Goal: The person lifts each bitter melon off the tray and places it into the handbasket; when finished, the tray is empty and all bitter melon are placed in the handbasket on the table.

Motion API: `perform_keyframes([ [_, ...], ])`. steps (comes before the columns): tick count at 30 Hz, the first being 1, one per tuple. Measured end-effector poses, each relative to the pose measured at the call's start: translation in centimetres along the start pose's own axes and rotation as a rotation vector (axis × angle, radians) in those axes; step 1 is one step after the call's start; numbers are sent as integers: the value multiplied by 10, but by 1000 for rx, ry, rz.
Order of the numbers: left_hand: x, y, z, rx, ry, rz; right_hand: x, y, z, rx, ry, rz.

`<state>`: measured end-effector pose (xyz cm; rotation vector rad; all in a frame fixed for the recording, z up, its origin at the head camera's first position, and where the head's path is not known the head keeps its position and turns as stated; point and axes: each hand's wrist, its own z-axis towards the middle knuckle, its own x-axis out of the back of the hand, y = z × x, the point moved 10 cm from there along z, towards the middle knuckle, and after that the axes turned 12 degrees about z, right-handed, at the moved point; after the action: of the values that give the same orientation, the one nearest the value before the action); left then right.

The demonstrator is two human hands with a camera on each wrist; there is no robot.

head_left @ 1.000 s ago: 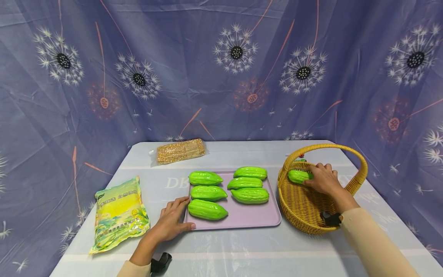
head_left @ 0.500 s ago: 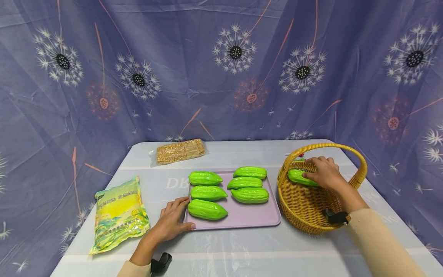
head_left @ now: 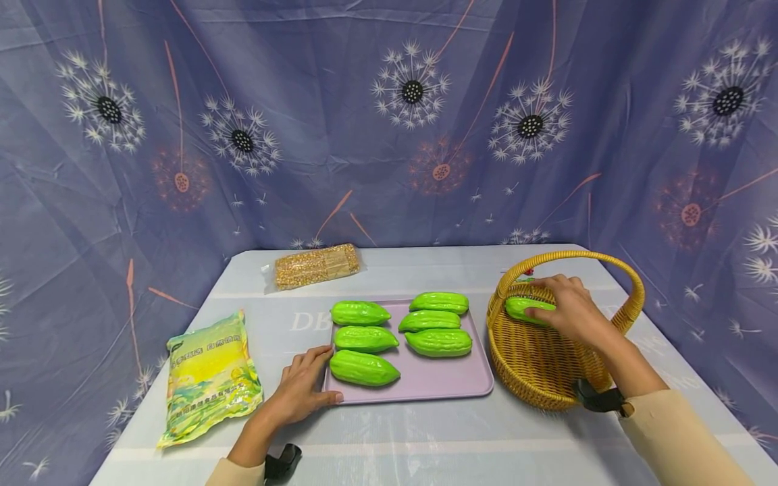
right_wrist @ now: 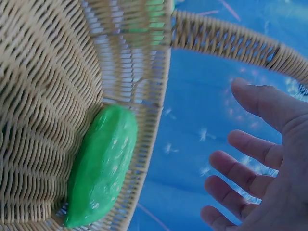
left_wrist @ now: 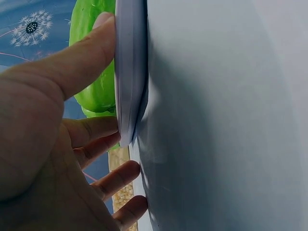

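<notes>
"Where is the right hand (head_left: 571,310)?"

"Over the basket (head_left: 525,358), under the arch of its handle (head_left: 571,256). The thumb and fingers are spread apart and grip nothing."

"And the green vegetable (right_wrist: 103,166) there?"

"It lies inside the basket, against the wall on the far side. The right wrist view shows a gap between it and the fingers."

"What about the left hand (head_left: 302,390)?"

"That one rests at the left edge of the pink tray (head_left: 437,385). Its thumb touches the rim by the near corner, the fingers reach along the side, and they are loosely apart."

"What does the tray carry?"

"Six more green vegetables (head_left: 365,368), in two groups of three. The left group sits close to the hand; the right group is nearer the basket."

"Anything else on the table (head_left: 389,445)?"

"A yellow and green bag (head_left: 213,378) lies to the left of the tray, and a clear packet (head_left: 317,266) of yellow kernels lies behind it. A purple curtain (head_left: 328,135) with dandelions hangs at the back."

"And on the wrists?"

"Black straps (head_left: 282,463), just past the pale sleeves (head_left: 683,432)."
</notes>
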<state>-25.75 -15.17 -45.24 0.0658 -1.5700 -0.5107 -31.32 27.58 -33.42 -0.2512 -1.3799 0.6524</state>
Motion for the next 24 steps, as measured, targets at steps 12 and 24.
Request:
perform_keyframes([
  [12,0,0,-1,-1,6,14,-4,-39,-24,126,68,-1],
  [24,0,0,0,-4,-1,5,-23,-73,-44,251,135,36],
])
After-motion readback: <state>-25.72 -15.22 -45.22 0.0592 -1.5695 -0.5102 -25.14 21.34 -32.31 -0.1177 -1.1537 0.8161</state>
